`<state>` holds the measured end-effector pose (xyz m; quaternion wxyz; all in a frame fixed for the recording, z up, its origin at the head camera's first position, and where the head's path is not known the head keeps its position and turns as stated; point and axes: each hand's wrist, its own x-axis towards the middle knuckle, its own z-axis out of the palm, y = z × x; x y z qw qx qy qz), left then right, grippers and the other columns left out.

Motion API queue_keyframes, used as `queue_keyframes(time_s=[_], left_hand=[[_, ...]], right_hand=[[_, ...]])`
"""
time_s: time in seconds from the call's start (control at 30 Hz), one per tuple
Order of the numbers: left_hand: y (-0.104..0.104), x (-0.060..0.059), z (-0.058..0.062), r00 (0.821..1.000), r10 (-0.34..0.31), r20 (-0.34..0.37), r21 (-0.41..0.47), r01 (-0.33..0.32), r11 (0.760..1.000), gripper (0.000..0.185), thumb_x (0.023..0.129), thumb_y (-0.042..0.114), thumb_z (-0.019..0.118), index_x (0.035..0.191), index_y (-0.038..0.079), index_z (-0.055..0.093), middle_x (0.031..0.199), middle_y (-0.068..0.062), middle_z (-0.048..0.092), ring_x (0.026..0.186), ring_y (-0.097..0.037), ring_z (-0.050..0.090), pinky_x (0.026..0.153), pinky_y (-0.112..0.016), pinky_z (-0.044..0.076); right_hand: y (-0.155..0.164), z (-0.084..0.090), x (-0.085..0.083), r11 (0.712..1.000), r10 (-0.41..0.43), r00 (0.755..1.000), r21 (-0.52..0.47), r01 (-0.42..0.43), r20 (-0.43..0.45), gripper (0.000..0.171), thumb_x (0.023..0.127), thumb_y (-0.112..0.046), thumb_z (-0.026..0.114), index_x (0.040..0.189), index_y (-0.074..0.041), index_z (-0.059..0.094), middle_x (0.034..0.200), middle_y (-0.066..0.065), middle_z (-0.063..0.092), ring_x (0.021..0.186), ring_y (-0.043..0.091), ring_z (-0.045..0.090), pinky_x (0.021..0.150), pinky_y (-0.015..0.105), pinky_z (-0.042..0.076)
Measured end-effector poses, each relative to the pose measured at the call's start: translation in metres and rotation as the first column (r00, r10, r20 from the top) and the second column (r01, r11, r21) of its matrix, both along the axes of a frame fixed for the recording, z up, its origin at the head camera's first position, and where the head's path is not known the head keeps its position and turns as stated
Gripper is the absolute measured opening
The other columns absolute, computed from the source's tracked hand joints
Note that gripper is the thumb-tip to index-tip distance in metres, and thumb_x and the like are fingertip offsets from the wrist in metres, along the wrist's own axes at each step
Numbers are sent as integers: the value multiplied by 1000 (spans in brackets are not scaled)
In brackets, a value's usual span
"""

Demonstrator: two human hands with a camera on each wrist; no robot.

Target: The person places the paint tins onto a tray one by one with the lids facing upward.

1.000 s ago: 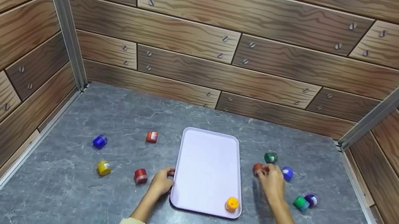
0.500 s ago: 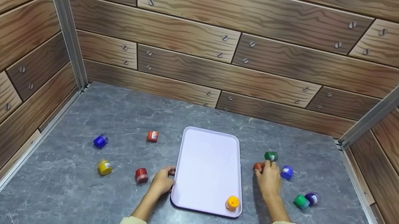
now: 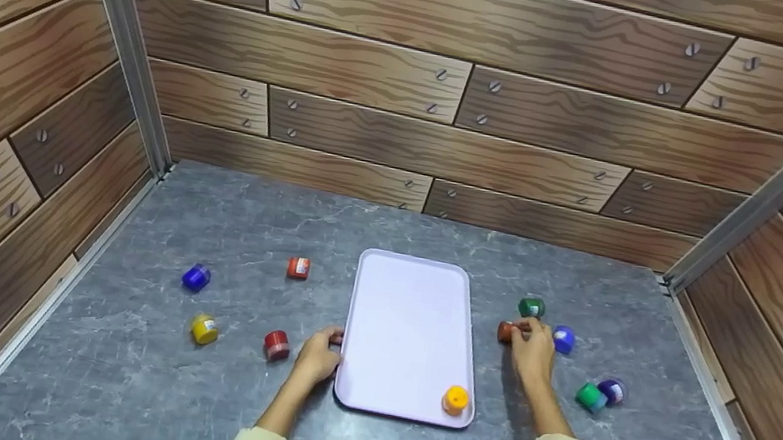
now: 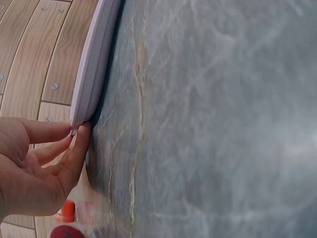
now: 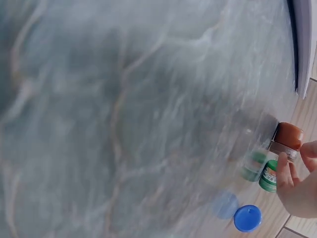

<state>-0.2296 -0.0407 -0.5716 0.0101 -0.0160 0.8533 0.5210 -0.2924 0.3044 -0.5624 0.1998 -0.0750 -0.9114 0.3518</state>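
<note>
The tray [image 3: 409,313] holds one yellow jar [image 3: 455,400] near right; left hand [image 3: 318,356] pinches its left rim, right hand [image 3: 534,351] grips a brown jar [image 3: 506,331].

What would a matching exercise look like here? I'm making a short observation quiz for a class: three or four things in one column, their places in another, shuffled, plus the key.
Things:
1. orange jar
2. brown-lidded jar
3. yellow jar
4. left hand

Places:
A. on the grey floor, far left of the tray
B. at the tray's left edge, fingers on its rim
C. on the tray, near-right corner
D. at the right hand's fingertips, right of the tray

Pairs: 1-C, 2-D, 3-A, 4-B
</note>
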Motion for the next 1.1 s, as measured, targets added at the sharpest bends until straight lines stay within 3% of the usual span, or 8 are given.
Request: queue_keyframes(time_s=[0.2,0.3,0.4,0.47,0.57,0.8,0.93,1.1], left_hand=[[1,1,0,1000,-14,-10,23,14,1000,47,66,-12,53,112,-7,58,97,-13,62,81,-26,57,54,-27,49],[1,1,0,1000,-19,-10,39,19,999,48,66,-13,53,114,-9,56,97,-15,62,78,-25,57,49,-26,49],[0,2,0,1000,-16,-11,28,16,999,49,65,-14,53,114,-9,56,97,-15,62,78,-25,57,50,-26,48],[-1,2,0,1000,-12,-10,21,12,1000,49,65,-13,53,114,-9,56,97,-14,62,80,-26,57,53,-27,48],[0,2,0,1000,-10,-8,17,10,1000,50,64,-13,53,113,-8,57,97,-14,62,85,-28,57,57,-28,48],[0,1,0,1000,-10,-16,-4,10,1000,48,64,-12,52,112,-7,58,96,-13,62,87,-28,56,66,-32,48],[0,1,0,999,-7,-33,-29,6,1000,47,64,-11,54,111,-7,59,96,-13,63,91,-30,57,76,-37,45],[0,1,0,1000,-8,-20,-18,8,1000,48,64,-11,53,111,-6,59,96,-13,63,91,-29,56,74,-35,46]], right_hand=[[3,7,2,986,-115,978,-100,134,173,29,85,-18,60,96,9,55,94,27,59,88,41,56,78,46,43],[7,11,3,961,-46,947,-246,129,319,38,88,-24,56,98,12,51,84,26,62,73,33,62,67,38,51],[9,15,2,871,58,913,-467,151,404,38,90,-22,53,104,13,47,78,22,62,59,22,62,56,32,54],[9,18,0,807,95,904,-565,175,417,38,90,-16,52,110,14,43,83,20,60,60,17,61,58,30,54],[8,22,-3,765,115,896,-614,195,428,40,91,-12,50,120,14,40,94,22,54,63,16,60,63,29,53],[6,21,-12,739,137,889,-642,202,437,40,93,-12,47,126,10,39,106,24,51,67,14,59,66,28,53],[5,18,-17,735,123,901,-648,199,416,42,91,-15,51,122,11,42,98,19,54,65,14,58,65,28,53],[2,18,-24,758,85,906,-617,211,415,39,85,-12,60,112,14,49,81,10,56,62,12,57,64,28,53]])
